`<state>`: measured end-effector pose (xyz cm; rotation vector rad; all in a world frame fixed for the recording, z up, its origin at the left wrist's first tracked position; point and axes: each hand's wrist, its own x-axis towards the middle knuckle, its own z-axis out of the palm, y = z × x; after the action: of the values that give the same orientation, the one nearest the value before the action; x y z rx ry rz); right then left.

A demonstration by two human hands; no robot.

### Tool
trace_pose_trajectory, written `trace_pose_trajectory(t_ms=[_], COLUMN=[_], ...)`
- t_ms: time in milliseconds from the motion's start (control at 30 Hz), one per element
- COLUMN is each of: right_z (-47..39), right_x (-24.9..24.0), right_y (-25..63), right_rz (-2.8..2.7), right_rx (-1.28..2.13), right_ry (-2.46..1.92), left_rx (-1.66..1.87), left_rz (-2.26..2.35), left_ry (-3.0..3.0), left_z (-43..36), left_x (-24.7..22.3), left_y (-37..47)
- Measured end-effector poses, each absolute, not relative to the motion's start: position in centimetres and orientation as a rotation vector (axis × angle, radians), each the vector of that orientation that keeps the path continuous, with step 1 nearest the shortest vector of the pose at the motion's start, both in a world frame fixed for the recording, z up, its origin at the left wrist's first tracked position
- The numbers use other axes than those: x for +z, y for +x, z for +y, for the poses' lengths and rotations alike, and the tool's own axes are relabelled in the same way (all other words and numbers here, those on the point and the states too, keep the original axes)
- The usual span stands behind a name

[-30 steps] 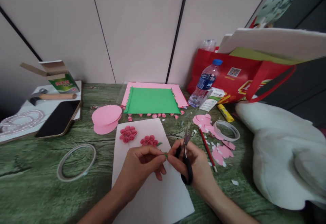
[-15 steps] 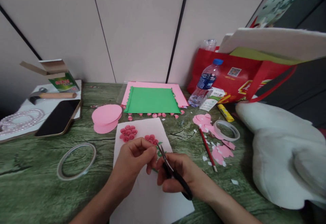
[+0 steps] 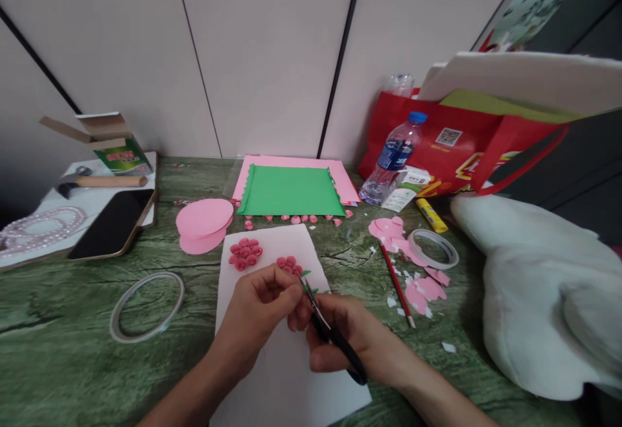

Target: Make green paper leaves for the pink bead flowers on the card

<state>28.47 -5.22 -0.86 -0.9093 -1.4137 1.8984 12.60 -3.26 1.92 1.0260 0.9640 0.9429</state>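
My right hand grips a pair of black-handled scissors, blades slightly apart and pointing up and left. The blade tips are close to the fingers of my left hand, which is closed in a pinch; what it holds is too small or hidden to make out. Both hands are over a sheet of white paper. On this sheet are two clusters of pink paper roses, one at the upper left and one just beyond my fingers. Small green leaves show beside the second cluster, partly covered.
Green card lies at the back, small pink roses along its front. Pink paper discs and a tape roll are leftward. Rightward are a red pencil, pink scraps, another tape roll, a bottle and a red bag.
The scissors and my right hand have shifted slightly to the right. The fingers of my left hand have moved a little, staying pinched near the blades.
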Motion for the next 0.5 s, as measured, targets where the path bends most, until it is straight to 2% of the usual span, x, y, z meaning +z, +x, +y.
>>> trace_pose_trajectory(t_ms=[500], right_z=[-5.26], right_x=[-0.61], right_y=[28.28], right_rz=[-1.415], right_rx=[1.854], right_ry=[-0.934], left_rx=[0.948], left_rz=[0.962], left_ry=[1.03], left_z=[-3.31], left_x=[1.6], left_y=[12.72])
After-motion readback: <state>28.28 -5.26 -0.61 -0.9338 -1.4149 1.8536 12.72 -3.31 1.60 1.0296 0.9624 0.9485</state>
